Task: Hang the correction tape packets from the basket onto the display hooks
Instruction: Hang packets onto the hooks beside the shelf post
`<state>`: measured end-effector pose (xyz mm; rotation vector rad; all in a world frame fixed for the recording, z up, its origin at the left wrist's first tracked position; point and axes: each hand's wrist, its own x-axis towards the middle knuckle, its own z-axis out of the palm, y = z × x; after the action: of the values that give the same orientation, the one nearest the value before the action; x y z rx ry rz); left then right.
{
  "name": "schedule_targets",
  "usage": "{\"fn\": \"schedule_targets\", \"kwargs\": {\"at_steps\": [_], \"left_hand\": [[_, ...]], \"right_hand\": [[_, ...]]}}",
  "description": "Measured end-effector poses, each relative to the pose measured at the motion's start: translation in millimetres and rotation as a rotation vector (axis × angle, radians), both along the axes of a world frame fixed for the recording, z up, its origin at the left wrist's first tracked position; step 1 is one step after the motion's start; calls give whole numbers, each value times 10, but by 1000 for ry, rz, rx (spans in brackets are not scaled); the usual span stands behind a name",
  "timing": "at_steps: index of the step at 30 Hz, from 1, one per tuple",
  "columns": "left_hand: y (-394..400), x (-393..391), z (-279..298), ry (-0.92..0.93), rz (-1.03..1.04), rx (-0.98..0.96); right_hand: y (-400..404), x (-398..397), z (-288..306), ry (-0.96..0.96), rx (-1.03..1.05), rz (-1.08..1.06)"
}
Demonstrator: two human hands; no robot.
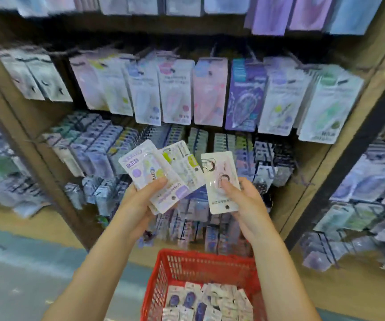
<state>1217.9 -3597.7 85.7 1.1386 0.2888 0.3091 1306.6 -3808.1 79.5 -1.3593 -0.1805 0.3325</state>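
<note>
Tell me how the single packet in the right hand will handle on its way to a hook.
The single packet looks like flat card with a clear blister, so it is probably stiff and light. The right hand pinches it with thumb on the glossy front, so it may slip. The fanned packets in the left hand seem likelier to slide apart.

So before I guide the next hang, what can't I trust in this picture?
1. Head view: the display hooks are dark and blurred; free ones cannot be told.
2. Left hand fans several packets; overlap hides the count.
3. The basket is cut off by the bottom edge.
</note>
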Motion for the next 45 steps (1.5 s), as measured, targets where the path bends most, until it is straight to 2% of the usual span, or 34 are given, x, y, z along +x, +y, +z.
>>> {"fn": "schedule_targets", "kwargs": {"at_steps": [5, 10, 13, 21, 24, 28, 31, 36, 42, 45], "left_hand": [[524, -8, 320, -84, 130, 1], [1159, -76, 439, -141, 136, 17], [1589, -147, 407, -151, 116, -9], [3024, -281, 339, -253, 228, -124], [3431, -297, 353, -284, 248, -123], [3878, -323, 386, -271, 253, -108], [4113, -327, 440, -258, 223, -82], [4306, -342, 480, -271, 167, -94], [4359, -388, 457, -317, 122, -175], [4305, -371, 451, -302, 105, -162]], "right_hand": [[455, 8, 376, -60, 29, -13], [1406, -104, 715, -68, 275, 53], [2109, -224, 847, -91, 345, 135], [3807, -500, 767, -134, 232, 54], [4223, -576, 800, -157, 218, 101], [4543, -509, 874, -53, 203, 22], [4681, -452, 930, -53, 181, -22], [4904, -486, 1068, 7, 419, -12], [5070, -479, 1081, 95, 547, -61], [5200, -489, 1072, 76, 536, -65]]}}
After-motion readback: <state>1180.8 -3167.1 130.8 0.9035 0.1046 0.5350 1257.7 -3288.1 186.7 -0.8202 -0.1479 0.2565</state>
